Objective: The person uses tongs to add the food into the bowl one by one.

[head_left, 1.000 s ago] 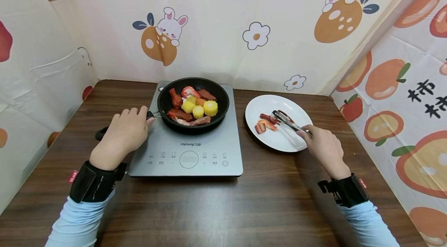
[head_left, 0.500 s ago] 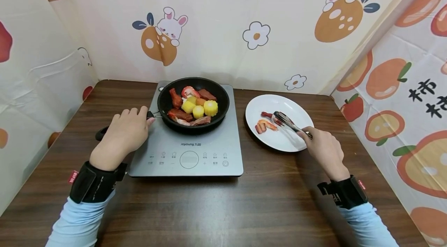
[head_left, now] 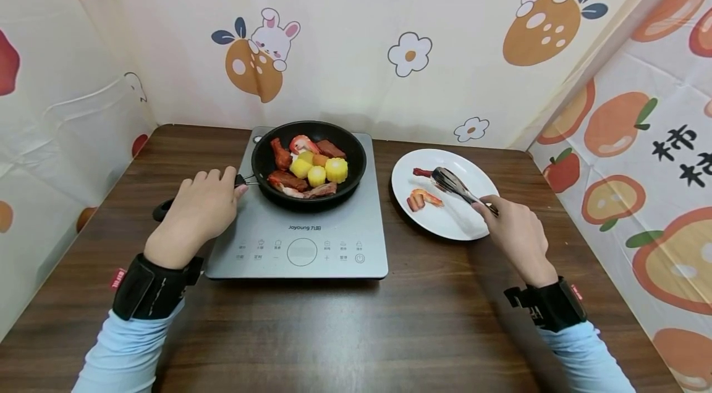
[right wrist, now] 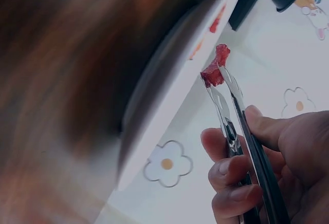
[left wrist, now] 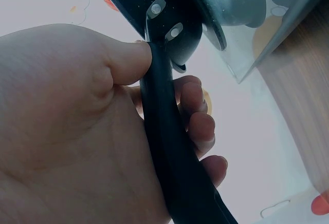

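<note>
we find the left hand (head_left: 197, 214) wrapped round the black pan handle (left wrist: 172, 152), thumb on top and fingers curled beneath, as the left wrist view shows plainly; the frying pan (head_left: 308, 161) sits on the induction cooker (head_left: 303, 220), loaded with corn pieces, meat and a shrimp; the right hand (head_left: 514, 235) squeezes a pair of metal tongs (head_left: 458, 186), whose tips are closed narrow on a small red piece of meat (right wrist: 215, 67); in the head view that piece hangs over the far part of the white plate (head_left: 478, 229), apart from the shrimp (head_left: 425, 198) lying on the plate's left side.

risks noted: the grip on the meat looks slight, only the tong tips biting one end, so we judge that a slackened squeeze or a quick swing could drop it; should it fall near the rim it may roll onto the wooden table (head_left: 356, 331); the plate lies close to the table's right edge, and a knock from the right wrist could shift it; the pan is full near its rim, so a tug or tilt by the left hand could spill corn onto the cooker.
</note>
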Motion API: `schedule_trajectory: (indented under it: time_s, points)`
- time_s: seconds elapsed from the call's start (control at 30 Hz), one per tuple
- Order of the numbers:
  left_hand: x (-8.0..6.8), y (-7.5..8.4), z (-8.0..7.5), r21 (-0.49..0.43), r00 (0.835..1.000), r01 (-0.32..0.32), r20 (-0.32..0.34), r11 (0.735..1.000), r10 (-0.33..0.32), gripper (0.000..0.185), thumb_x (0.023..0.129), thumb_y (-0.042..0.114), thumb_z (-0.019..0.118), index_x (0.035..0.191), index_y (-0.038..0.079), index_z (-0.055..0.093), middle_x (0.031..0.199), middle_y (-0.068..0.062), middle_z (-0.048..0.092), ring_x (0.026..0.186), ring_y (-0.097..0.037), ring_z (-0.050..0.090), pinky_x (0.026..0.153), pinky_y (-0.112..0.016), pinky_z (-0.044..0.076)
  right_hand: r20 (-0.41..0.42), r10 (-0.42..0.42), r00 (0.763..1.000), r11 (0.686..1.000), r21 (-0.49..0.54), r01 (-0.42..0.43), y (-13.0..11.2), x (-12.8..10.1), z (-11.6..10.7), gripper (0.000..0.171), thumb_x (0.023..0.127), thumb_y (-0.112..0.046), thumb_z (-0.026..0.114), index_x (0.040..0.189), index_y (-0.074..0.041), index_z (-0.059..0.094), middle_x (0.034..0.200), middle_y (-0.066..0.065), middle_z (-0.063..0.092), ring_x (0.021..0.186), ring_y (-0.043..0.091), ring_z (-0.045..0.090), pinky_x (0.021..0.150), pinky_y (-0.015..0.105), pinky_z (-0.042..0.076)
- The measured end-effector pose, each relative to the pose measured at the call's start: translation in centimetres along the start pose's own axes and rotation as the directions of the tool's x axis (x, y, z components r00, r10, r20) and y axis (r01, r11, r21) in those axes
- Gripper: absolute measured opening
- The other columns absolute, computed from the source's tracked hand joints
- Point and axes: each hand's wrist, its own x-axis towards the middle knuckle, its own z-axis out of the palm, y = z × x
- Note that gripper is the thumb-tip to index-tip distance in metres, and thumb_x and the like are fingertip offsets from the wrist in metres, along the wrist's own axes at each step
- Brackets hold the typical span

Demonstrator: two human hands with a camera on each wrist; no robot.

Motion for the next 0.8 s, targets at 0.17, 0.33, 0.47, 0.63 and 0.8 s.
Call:
schedule_trajectory:
  time_s: [0.17, 0.33, 0.47, 0.63, 0.8]
  points:
    - [0.0, 0.1, -0.1, 0.001, 1.0, 0.0, 0.005, 1.0, 0.0, 0.053, 0.112, 0.031, 0.037, 0.143, -0.011, 0.038, 0.133, -0.038, 0.052, 0.122, -0.054, 0.048, 0.102, -0.068, 0.038, -0.032, -0.017, 0.999, 0.999, 0.026, 0.018, -1.3, 0.1, -1.0, 0.04, 0.103, -0.043, 0.059, 0.122, -0.01, 0.071, 0.094, 0.017, 0.076, 0.06, 0.022, 0.056, 0.049, 0.031, 0.033]
    - [0.0, 0.0, -0.1, 0.003, 1.0, 0.0, 0.006, 1.0, 0.0, 0.053, 0.112, 0.031, 0.037, 0.144, -0.011, 0.038, 0.134, -0.038, 0.051, 0.123, -0.054, 0.047, 0.103, -0.068, 0.037, -0.087, -0.049, 0.995, 0.997, 0.061, 0.054, -3.4, 0.3, -2.1, 0.037, 0.103, -0.04, 0.061, 0.122, -0.01, 0.072, 0.088, 0.012, 0.075, 0.058, 0.021, 0.054, 0.048, 0.031, 0.032]
    - [0.0, 0.0, -0.2, 0.005, 1.0, 0.001, 0.007, 1.0, -0.001, 0.054, 0.112, 0.031, 0.036, 0.144, -0.012, 0.037, 0.134, -0.039, 0.051, 0.123, -0.054, 0.047, 0.102, -0.069, 0.037, -0.093, -0.076, 0.993, 0.994, 0.075, 0.084, -5.5, 0.5, -2.9, 0.035, 0.102, -0.039, 0.063, 0.121, -0.011, 0.072, 0.078, 0.008, 0.071, 0.054, 0.019, 0.047, 0.047, 0.031, 0.028]
    - [0.0, 0.0, -0.2, 0.007, 1.0, 0.0, 0.0, 1.0, 0.0, 0.053, 0.112, 0.031, 0.037, 0.143, -0.012, 0.038, 0.131, -0.038, 0.052, 0.121, -0.054, 0.048, 0.101, -0.068, 0.038, -0.105, -0.164, 0.981, 0.981, 0.088, 0.174, -8.3, 0.6, -2.8, 0.03, 0.102, -0.037, 0.063, 0.118, -0.015, 0.074, 0.073, 0.003, 0.067, 0.053, 0.017, 0.042, 0.049, 0.03, 0.026]
    - [0.0, 0.0, 0.0, 0.006, 1.0, 0.001, 0.001, 1.0, -0.001, 0.052, 0.112, 0.031, 0.037, 0.142, -0.012, 0.039, 0.128, -0.037, 0.053, 0.118, -0.052, 0.05, 0.099, -0.067, 0.039, -0.123, -0.242, 0.962, 0.962, 0.097, 0.255, -10.8, 0.7, -2.2, 0.022, 0.1, -0.037, 0.066, 0.113, -0.021, 0.075, 0.067, -0.002, 0.061, 0.057, 0.018, 0.045, 0.052, 0.03, 0.029]
